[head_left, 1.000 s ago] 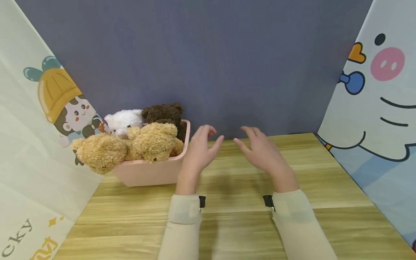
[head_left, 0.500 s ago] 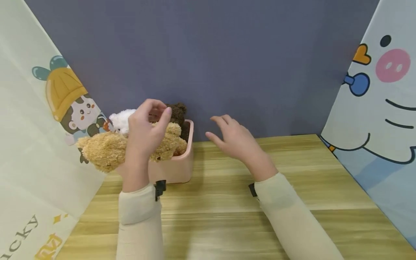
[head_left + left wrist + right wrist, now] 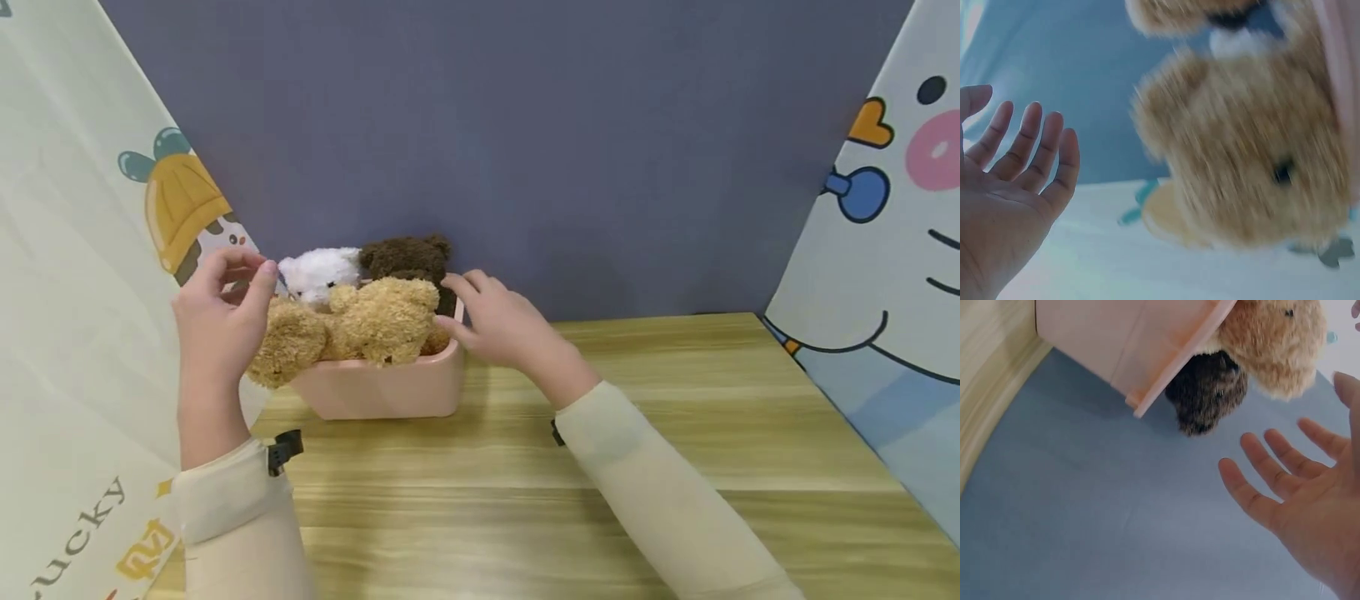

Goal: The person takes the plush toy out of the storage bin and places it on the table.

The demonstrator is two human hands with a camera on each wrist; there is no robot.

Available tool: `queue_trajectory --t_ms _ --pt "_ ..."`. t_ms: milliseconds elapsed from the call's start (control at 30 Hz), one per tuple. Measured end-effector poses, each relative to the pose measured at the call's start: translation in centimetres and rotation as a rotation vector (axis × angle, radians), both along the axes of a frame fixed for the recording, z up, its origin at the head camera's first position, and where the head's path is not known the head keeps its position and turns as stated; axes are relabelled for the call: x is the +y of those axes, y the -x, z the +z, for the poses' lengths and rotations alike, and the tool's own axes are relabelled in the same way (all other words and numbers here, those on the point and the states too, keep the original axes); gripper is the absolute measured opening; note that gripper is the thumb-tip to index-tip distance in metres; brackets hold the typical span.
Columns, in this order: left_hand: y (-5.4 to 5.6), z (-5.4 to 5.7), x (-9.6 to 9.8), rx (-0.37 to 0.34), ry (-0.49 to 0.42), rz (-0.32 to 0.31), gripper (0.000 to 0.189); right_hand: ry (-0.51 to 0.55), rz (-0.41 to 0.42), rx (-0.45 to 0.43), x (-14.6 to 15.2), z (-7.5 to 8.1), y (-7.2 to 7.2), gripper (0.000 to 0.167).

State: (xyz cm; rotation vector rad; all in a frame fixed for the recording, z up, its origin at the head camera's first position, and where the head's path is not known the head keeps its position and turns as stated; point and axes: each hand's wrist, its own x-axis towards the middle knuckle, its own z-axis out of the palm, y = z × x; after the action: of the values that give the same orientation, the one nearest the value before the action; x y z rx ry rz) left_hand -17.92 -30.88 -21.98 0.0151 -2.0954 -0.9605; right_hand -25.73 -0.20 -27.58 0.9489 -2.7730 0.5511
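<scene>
L grip (image 3: 220,321) & R grip (image 3: 501,325) flank pink bin (image 3: 382,393), loosely spread, nothing held. Tan bear (image 3: 291,343) overhanging bin's L end cd drop if bumped.

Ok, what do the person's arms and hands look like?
The left sleeve and right sleeve are long, cream-coloured and end near the wrists. A small black piece shows at the left one's inner side, a smaller black bit at the right's. The left hand and right hand are bare, no gloves or rings showing.
</scene>
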Motion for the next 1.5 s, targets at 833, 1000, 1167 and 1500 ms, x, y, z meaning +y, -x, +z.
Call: queue_trajectory --t_ms 833,1000,1167,1500 --pt "3.5 -14.8 -10.3 -0.364 -1.033 -0.335 0.08 0.112 -0.075 -0.19 -5.1 -6.4 1.7 0.126" --pt "4.8 -16.5 -9.4 -0.426 -1.093 -0.4 0.064 0.109 -0.118 -0.242 -5.4 -8.0 1.8 0.118" --pt "5.7 -17.0 -8.8 -0.413 -1.123 -0.364 0.045 0.207 -0.145 -0.283 -6.1 -9.3 1.6 0.114" --pt "5.2 -17.8 -10.2 -0.472 -0.847 -0.315 0.035 0.594 -0.247 -0.427 -7.4 -11.3 0.3 0.129"
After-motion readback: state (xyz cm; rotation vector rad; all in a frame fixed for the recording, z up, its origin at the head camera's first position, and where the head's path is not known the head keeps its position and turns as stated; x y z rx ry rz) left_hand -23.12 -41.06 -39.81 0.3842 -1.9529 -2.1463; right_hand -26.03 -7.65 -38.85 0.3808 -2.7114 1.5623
